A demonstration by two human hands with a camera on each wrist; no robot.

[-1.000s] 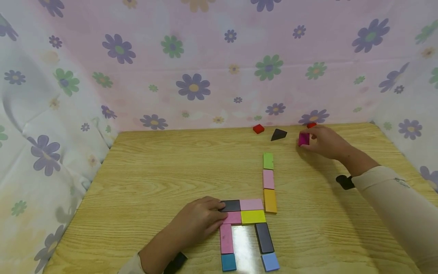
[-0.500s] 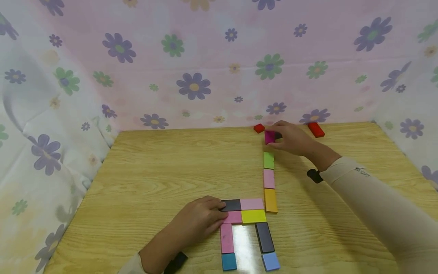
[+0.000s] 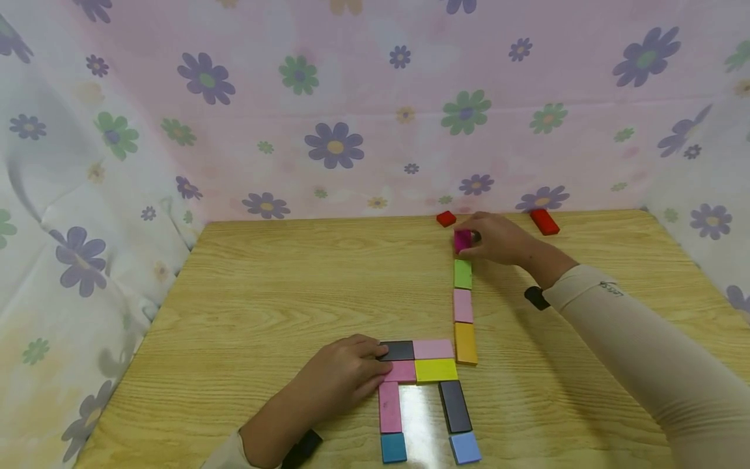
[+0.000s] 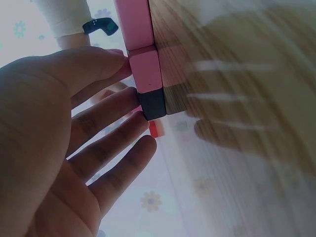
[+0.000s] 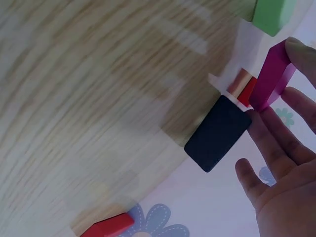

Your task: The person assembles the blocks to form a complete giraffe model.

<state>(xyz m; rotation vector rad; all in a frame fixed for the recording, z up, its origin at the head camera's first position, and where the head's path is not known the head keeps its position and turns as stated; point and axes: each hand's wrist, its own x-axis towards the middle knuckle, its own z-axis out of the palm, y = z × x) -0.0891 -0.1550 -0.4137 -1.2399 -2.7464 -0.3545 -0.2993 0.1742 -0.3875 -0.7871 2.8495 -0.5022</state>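
Observation:
My right hand (image 3: 498,240) pinches a magenta block (image 3: 463,241) between thumb and fingers, just beyond the green block (image 3: 463,274). In the right wrist view a small gap shows between the magenta block (image 5: 270,74) and the green block (image 5: 272,16). Below that green one, a light pink block (image 3: 463,306) and an orange block (image 3: 465,343) continue the column. My left hand (image 3: 342,372) rests its extended fingertips against the left ends of a black block (image 3: 396,350) and a pink block (image 3: 401,372). A light pink block (image 3: 433,349) and a yellow block (image 3: 436,370) adjoin these.
Two legs of blocks run towards me: pink (image 3: 389,407) with teal (image 3: 394,448), and black (image 3: 455,406) with light blue (image 3: 465,448). Red blocks (image 3: 446,219) (image 3: 545,222) lie by the back cloth. A black block (image 5: 217,134) is mostly behind my right hand in the head view.
My right hand has carried the magenta block leftwards to the column's far end, then slightly towards me. The right red block has come into full view. The left hand has stayed in place.

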